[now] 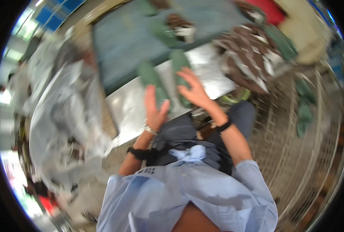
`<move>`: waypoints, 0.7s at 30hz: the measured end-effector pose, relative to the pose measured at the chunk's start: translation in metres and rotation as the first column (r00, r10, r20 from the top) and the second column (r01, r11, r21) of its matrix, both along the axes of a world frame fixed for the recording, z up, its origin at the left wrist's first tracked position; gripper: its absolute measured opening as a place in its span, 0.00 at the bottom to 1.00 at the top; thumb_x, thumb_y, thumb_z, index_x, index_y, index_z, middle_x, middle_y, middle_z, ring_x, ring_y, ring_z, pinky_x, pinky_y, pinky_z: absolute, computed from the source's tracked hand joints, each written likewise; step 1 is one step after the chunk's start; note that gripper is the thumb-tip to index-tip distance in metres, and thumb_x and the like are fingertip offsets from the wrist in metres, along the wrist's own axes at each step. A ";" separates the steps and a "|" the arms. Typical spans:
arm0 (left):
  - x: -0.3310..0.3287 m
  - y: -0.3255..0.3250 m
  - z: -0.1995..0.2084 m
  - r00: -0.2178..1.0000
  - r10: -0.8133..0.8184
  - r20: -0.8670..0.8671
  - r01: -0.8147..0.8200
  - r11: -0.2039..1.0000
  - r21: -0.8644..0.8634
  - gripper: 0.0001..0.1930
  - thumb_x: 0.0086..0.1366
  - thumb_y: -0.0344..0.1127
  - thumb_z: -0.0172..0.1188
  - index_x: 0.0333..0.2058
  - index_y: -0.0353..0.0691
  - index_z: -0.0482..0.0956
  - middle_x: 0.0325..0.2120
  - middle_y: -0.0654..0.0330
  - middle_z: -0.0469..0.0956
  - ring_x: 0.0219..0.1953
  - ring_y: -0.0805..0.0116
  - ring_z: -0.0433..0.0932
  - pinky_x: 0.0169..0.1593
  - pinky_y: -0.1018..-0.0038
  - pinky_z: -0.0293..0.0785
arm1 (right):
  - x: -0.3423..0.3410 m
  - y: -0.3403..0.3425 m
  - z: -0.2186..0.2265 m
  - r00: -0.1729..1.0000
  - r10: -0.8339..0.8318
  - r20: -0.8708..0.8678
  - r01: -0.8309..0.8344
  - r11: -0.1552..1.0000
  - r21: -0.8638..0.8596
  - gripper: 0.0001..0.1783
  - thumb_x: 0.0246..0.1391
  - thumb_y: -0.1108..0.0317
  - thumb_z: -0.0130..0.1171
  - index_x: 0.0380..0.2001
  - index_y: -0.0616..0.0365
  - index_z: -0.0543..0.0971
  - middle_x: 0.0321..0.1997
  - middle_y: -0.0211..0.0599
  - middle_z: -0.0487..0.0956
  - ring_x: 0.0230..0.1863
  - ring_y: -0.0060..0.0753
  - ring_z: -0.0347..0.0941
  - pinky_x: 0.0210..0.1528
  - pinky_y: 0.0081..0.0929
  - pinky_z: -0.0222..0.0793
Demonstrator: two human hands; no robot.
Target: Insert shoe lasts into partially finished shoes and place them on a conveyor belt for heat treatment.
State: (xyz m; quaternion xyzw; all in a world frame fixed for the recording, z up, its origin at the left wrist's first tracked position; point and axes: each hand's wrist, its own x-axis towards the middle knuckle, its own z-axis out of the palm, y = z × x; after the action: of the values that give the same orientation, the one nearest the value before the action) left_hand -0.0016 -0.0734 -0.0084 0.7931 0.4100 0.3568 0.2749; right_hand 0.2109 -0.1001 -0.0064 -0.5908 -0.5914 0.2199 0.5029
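Two long green sole-shaped pieces lie side by side on a shiny metal sheet (125,106) in front of me. My left hand (155,112) is over the near end of the left green piece (150,75), its fingers stretched out and thumb apart. Over the right green piece (180,60) is my right hand (196,91), fingers spread, with the fingertips at its middle. Motion blur hides whether either hand touches its piece. Nothing shows gripped in them.
Beyond the sheet is a blue-grey padded surface (117,42) with another green piece (164,34) and a brown-and-white item (181,28). Brown-and-white pieces (247,58) are heaped at right. A wire cart (284,147) holds green pieces (305,112). Clear plastic bags (63,116) bulge at left.
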 end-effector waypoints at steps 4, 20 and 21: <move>0.042 -0.001 -0.002 0.999 0.020 -0.041 -0.018 0.998 0.057 0.36 0.61 0.36 0.59 0.66 0.38 0.57 0.68 0.42 0.52 0.69 0.45 0.50 0.69 0.55 0.47 | 0.052 -0.042 0.028 0.962 -0.243 -0.125 0.242 0.970 -0.018 0.24 0.55 0.66 0.59 0.55 0.59 0.74 0.62 0.52 0.70 0.65 0.51 0.64 0.65 0.39 0.60; 0.041 -0.005 0.000 0.999 0.014 -0.045 -0.012 0.999 0.035 0.34 0.57 0.35 0.57 0.64 0.34 0.60 0.67 0.40 0.52 0.68 0.41 0.49 0.68 0.51 0.44 | 0.236 -0.102 0.054 0.500 -0.768 0.400 0.866 0.451 -0.218 0.41 0.46 0.43 0.68 0.55 0.64 0.75 0.49 0.58 0.79 0.52 0.51 0.76 0.55 0.40 0.69; 0.044 -0.004 -0.001 0.999 0.015 -0.042 -0.014 0.999 0.040 0.34 0.57 0.35 0.57 0.64 0.34 0.60 0.67 0.40 0.52 0.68 0.41 0.49 0.68 0.51 0.44 | 0.248 -0.099 0.050 0.499 -0.769 0.398 0.866 0.453 -0.212 0.41 0.46 0.43 0.68 0.55 0.64 0.75 0.49 0.58 0.79 0.52 0.51 0.76 0.55 0.40 0.69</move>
State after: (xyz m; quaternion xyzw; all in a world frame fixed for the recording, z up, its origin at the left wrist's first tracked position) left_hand 0.0426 -0.0770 -0.0091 0.8026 0.4143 0.3501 0.2480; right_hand 0.4593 -0.1989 0.0439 -0.9109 -0.2309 -0.0149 0.3417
